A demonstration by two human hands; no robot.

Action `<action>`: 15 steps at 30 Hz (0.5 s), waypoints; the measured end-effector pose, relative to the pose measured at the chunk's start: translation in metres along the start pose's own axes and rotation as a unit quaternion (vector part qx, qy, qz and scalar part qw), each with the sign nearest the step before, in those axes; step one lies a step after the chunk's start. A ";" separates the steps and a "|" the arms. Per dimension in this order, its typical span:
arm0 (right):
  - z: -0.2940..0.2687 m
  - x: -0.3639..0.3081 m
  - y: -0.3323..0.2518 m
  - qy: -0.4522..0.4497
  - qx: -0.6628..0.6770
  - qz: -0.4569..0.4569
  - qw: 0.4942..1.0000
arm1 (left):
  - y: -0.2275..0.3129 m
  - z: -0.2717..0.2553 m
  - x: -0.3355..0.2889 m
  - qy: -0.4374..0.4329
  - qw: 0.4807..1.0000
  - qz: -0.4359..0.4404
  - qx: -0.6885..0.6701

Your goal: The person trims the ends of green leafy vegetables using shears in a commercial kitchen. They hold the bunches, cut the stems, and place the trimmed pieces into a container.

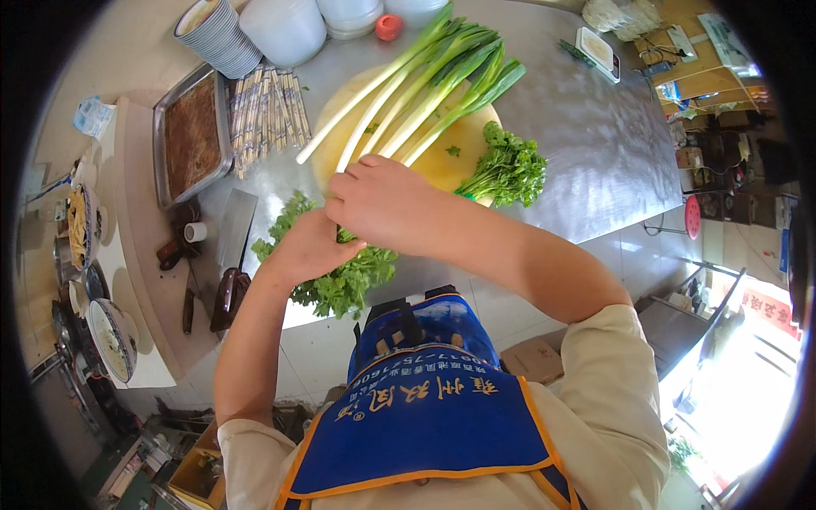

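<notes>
A bunch of cilantro (353, 276) hangs over the table's near edge, with my left hand (308, 246) closed round it and the thumb across the leaves. My right hand (378, 200) is closed against the top of the left one, fingers curled. What its fingertips pinch is hidden. Just beyond the right hand, several large scallions (416, 93) lie on a round yellowish cutting board (340, 106), white ends toward me. A second cilantro bunch (510, 170) rests at the board's right edge, beside my right forearm.
Left of the board lie a cleaver (236, 228), many patterned chopsticks (270, 115) and a metal tray (225, 153). Stacked bowls (219, 38), a white tub (283, 30) and a red round object (388, 27) stand at the back. A scale (597, 53) sits far right.
</notes>
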State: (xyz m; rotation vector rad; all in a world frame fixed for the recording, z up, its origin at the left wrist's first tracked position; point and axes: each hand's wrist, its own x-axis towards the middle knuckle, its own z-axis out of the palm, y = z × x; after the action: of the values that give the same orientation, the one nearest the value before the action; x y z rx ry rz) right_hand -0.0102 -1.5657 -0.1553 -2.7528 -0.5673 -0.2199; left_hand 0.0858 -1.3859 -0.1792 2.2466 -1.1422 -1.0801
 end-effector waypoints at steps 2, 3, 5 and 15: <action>-0.010 -0.022 0.020 0.005 0.016 0.010 1.000 | 0.003 0.011 -0.002 0.040 0.998 0.036 -0.009; -0.016 -0.038 0.037 0.000 0.026 0.032 0.999 | 0.002 0.016 -0.005 0.033 0.999 0.007 -0.026; -0.021 -0.078 0.070 -0.027 0.050 0.094 0.994 | -0.002 0.024 -0.015 0.030 0.997 -0.039 -0.066; 0.078 -0.182 0.147 -0.168 0.016 0.114 0.979 | -0.001 0.074 -0.066 0.121 0.939 -0.187 -0.262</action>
State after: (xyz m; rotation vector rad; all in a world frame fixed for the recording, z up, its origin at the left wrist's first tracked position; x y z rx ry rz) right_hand -0.1090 -1.7318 -0.3081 -2.8100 -0.3231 0.3107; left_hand 0.0041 -1.3319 -0.1961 2.1133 -0.2774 -1.0474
